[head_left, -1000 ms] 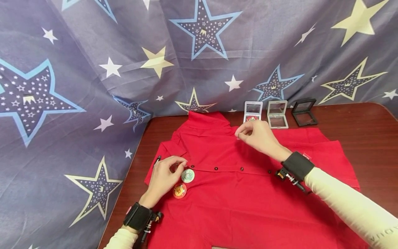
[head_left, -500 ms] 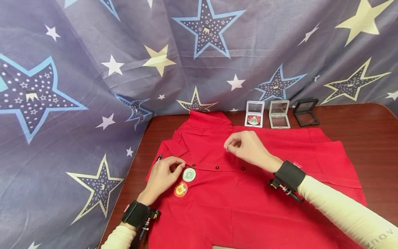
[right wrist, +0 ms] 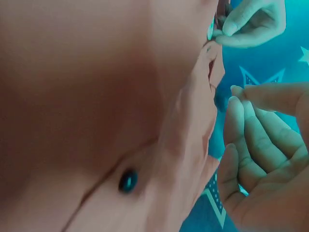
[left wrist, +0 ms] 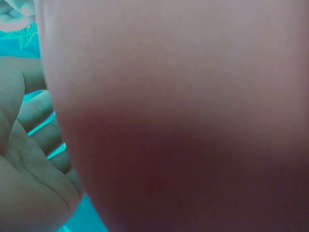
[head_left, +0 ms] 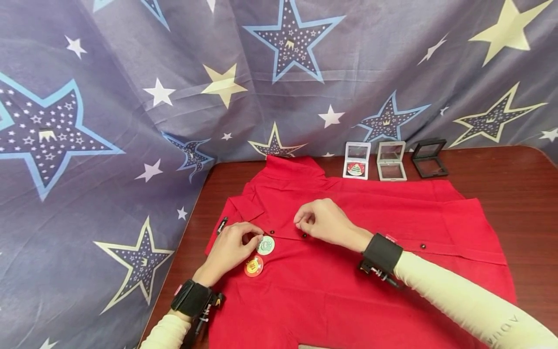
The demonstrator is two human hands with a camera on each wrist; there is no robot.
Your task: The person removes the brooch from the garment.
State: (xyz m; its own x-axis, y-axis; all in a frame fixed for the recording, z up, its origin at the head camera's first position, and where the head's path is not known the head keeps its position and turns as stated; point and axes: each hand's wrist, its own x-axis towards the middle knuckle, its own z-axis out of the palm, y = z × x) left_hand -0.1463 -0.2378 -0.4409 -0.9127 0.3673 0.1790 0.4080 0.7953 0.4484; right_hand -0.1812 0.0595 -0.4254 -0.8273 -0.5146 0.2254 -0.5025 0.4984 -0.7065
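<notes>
Since the earlier frames, the right hand (head_left: 324,220) has travelled from near the display cases down the red cloth shirt (head_left: 370,286) toward the left hand (head_left: 233,245), which has stayed put beside the collar end. From the right wrist, the right hand's fingers show bent, tips meeting the thumb or nearly so; whether they hold anything small, I cannot tell. That view also shows one glossy dark round button (right wrist: 128,181) up close. From the left wrist, a blurred surface hides the left fingertips.

Slightly creased, the shirt lies spread on the brown wooden table (head_left: 497,174), bearing a round pale-green badge (head_left: 266,245) above a round red-and-gold badge (head_left: 254,266). Left thumb and index finger sit close together at the green one; a pinch is uncertain. The right hand and wrist cover part of the button row.

Beyond stand an open white square case (head_left: 346,165) with a red badge inside, a pale-grey one (head_left: 391,161) and a black one (head_left: 429,156).
</notes>
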